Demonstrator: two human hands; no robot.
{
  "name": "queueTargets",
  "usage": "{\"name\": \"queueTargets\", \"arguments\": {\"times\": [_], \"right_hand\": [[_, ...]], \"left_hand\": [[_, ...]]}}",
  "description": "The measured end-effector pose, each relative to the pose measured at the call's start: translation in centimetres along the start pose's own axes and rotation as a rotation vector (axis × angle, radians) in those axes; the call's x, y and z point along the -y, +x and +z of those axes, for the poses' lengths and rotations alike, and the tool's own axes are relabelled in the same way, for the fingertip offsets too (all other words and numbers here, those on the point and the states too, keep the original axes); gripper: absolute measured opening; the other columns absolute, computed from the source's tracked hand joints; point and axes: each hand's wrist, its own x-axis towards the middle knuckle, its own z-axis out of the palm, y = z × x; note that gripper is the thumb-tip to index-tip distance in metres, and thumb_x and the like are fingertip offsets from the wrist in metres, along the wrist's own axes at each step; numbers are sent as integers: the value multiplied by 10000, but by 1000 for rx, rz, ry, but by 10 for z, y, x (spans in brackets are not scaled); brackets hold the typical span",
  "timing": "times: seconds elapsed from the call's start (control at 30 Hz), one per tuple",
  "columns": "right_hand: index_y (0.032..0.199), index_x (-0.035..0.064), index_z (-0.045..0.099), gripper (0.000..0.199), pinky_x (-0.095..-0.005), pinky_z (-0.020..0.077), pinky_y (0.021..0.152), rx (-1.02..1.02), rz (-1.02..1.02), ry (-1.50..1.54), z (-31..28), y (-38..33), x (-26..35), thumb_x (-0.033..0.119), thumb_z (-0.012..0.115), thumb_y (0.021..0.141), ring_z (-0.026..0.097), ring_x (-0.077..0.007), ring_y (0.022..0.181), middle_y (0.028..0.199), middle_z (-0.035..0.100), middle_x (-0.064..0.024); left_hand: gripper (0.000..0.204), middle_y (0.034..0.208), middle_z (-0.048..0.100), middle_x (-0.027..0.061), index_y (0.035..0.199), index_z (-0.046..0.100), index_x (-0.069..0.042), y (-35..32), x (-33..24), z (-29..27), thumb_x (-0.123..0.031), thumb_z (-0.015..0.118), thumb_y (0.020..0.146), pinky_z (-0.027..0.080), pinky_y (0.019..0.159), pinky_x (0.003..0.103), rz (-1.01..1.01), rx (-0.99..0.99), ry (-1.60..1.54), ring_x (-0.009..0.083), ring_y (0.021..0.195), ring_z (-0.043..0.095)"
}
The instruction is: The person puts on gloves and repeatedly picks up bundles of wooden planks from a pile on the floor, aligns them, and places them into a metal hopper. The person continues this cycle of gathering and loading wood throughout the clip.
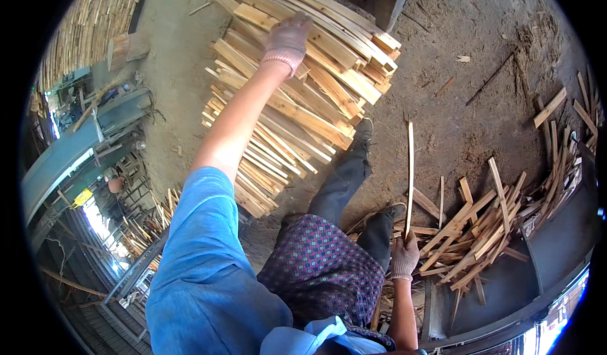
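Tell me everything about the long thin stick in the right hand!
The stick is slim, nearly straight and pale tan, with a darker edge. It looks like bare, unpainted wood. The right hand, in a glove, grips it near its lower end in the picture; the fingers hide that part. From there it points almost straight up the picture, its far end free, against the brown dirt floor, left of a messy wood heap.

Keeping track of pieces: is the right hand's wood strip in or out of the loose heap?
Out: the right hand grips the strip by one end, its length clear of the heap.
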Motion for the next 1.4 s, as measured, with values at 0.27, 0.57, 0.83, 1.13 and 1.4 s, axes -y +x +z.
{"name": "queueTargets", "arguments": {"times": [0.27,0.57,0.83,1.13,1.4], "right_hand": [[1295,46,626,380,-437,531,861,6,66,64,12,-32,-16,109,668,923,689,-395,1004,1092,708,-219],[1311,5,612,382,-388,530,901,19,80,176,33,-43,1,100,667,946,702,-358,1022,1124,716,-215],[1287,12,631,363,-399,531,883,-5,89,219,35,-51,10,126,656,943,712,-355,977,1076,728,-209],[1243,26,649,332,-396,529,882,21,113,218,15,-44,2,156,649,938,711,-352,988,1048,735,-192],[1212,8,667,346,-388,538,847,-107,76,340,-19,-104,-17,202,655,925,718,-321,940,994,733,-208]], "left_hand": [[458,1289,649,117,1362,600,-111,-9,-3,-13,-75,646,907,519,1011,436,107,75,82,297,1244,605],[686,1391,550,182,1571,377,-169,-38,-17,-13,-140,663,948,534,1015,456,21,186,35,376,1230,608],[498,1277,623,152,1373,574,-110,-43,-12,-35,-87,691,889,575,949,398,218,202,130,305,1183,655],[363,1199,617,97,1211,669,-126,-138,-42,-60,-142,678,848,544,893,422,508,-62,348,242,1150,621],[325,1302,629,135,1269,636,-100,-77,-38,-42,-103,540,958,553,898,427,113,-206,212,297,1094,672]]}}
